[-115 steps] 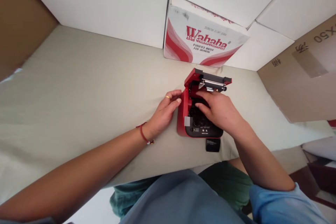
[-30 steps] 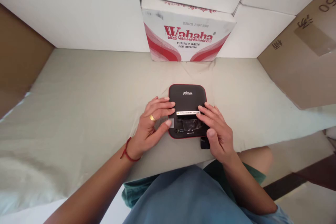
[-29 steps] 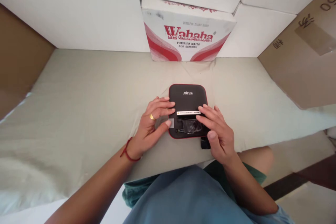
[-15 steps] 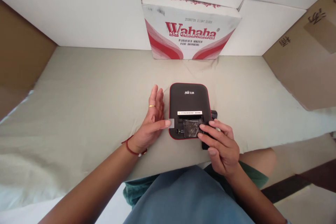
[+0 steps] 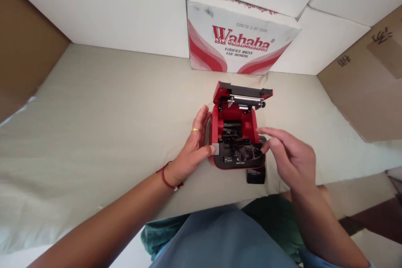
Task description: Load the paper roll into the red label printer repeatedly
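Observation:
A small black-and-red label printer (image 5: 240, 162) stands on the cloth with its lid (image 5: 248, 91) raised, so its red inner bay (image 5: 230, 113) shows. My left hand (image 5: 197, 144) lies along the printer's left side, fingers behind it and thumb on the grey side latch (image 5: 215, 149). Crumpled clear plastic film (image 5: 248, 152) lies over the printer's front panel. At the right wall, my right hand (image 5: 292, 157) has its index finger stretched to the red edge, while thumb and another finger pinch at the film's right end. Dark rollers sit under the lid.
A black block-shaped item (image 5: 256, 176) lies beside the printer's front right corner. Behind stand a Wahaha water carton (image 5: 245, 44) and white boxes (image 5: 125, 12). Brown cartons (image 5: 364, 79) flank the right and left. Beige cloth (image 5: 132, 104) covers the table.
The printer's lid has swung up and the inside shows. My right hand has shifted right and up to the printer's right wall. My left thumb stays on the latch.

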A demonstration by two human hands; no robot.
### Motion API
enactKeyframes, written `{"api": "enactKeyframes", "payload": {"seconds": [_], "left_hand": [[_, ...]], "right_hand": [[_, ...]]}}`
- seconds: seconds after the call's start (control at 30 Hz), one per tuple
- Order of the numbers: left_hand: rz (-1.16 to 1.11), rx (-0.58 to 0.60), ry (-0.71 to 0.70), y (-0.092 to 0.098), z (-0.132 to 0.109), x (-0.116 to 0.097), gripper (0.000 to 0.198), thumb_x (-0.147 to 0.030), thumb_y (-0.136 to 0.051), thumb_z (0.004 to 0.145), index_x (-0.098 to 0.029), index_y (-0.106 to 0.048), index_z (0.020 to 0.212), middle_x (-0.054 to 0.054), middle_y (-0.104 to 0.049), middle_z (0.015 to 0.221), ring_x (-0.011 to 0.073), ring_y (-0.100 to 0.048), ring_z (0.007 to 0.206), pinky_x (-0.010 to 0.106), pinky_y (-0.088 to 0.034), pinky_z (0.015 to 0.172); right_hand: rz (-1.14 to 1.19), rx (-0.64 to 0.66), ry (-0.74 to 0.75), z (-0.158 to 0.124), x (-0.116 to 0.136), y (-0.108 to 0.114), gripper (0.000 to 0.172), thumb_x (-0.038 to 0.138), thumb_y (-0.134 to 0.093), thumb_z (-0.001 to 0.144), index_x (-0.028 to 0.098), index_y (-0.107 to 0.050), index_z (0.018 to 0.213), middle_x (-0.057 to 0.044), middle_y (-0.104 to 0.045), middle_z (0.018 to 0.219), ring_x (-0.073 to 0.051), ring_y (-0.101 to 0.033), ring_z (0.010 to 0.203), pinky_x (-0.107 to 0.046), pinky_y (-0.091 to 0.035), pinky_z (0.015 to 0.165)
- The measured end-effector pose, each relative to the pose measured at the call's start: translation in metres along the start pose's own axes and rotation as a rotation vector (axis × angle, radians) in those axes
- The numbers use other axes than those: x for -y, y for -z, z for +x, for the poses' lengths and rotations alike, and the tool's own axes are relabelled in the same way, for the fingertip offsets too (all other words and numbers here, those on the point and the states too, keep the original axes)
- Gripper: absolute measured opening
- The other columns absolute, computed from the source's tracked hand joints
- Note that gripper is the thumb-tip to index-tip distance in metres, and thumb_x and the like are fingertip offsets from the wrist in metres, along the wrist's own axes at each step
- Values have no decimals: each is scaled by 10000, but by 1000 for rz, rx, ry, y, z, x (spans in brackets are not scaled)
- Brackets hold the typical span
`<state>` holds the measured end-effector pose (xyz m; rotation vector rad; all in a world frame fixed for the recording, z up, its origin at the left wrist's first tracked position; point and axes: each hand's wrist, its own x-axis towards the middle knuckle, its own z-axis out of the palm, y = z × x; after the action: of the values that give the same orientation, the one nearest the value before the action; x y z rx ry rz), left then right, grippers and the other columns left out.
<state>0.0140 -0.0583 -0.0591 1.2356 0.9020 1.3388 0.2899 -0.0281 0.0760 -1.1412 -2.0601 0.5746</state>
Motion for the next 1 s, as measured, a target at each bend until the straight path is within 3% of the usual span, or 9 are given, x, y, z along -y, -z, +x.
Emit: {"api": "enactKeyframes", "payload": {"seconds": [0.07,0.17,0.23,0.43,0.57,0.67,0.8,0.9,1.0], "left_hand": [[-7,4,-10,-1,1,1,1157,-723,-839,1007,-496,-163,1918,41,-213,2054,376,-178,1922,650,-271,1553],[-10,13,-20,-1,2,0,1129,-719,-826,1013,-461,-198,1915,54,-232,2046,380,-210,1912,650,-244,1561],[-15,20,-13,-1,3,-2,1106,-713,-815,1018,-437,-224,1910,59,-203,2050,385,-208,1910,653,-220,1565],[29,38,-47,-2,5,-10,1013,-614,-786,1036,-373,-300,1891,101,-321,2000,406,-281,1878,663,-393,1497],[134,-2,-96,-2,6,-9,945,-528,-774,1053,-361,-343,1878,121,-400,1957,409,-396,1821,664,-453,1455],[164,-19,-110,-2,6,-7,939,-471,-776,1050,-347,-348,1877,128,-430,1939,403,-440,1792,661,-454,1451],[132,-20,-88,-2,7,-5,952,-443,-779,1034,-356,-350,1878,101,-418,1949,378,-427,1799,609,-467,1446],[124,-36,-85,-2,7,-5,933,-459,-782,1027,-350,-381,1863,100,-446,1934,378,-460,1779,598,-504,1420],[95,-30,-64,-2,7,-5,928,-531,-760,1036,-351,-375,1861,102,-434,1945,384,-468,1778,607,-518,1413]], "right_hand": [[-89,103,-75,27,-2,-1,272,412,-678,1183,303,-923,1228,-15,-952,1033,-199,-841,687,-344,-699,671],[-363,298,54,62,-2,-14,253,304,-671,1129,310,-922,1166,-30,-959,1134,-259,-893,905,-366,-674,738],[-575,412,127,77,2,-26,256,231,-680,1081,311,-908,1164,-52,-954,1220,-286,-886,944,-374,-622,701],[-831,671,104,98,21,-51,142,143,-746,1008,248,-841,1024,-124,-900,942,-323,-830,784,-392,-525,647],[-826,689,61,99,25,-47,177,197,-798,977,232,-839,1146,-150,-913,1039,-361,-847,829,-406,-523,632],[-589,605,81,87,31,-16,216,291,-757,1036,264,-843,1232,-99,-926,1092,-313,-845,830,-395,-590,668],[-222,475,65,63,27,64,402,627,-711,1143,382,-864,1422,-37,-944,1140,-242,-827,763,-354,-654,648],[-226,440,-105,49,-10,115,492,720,-777,1077,398,-883,1433,-66,-950,1248,-267,-866,809,-360,-688,626],[-273,578,-251,42,-64,129,505,717,-783,1031,334,-931,1325,-100,-958,1199,-324,-897,874,-425,-739,693]]}}
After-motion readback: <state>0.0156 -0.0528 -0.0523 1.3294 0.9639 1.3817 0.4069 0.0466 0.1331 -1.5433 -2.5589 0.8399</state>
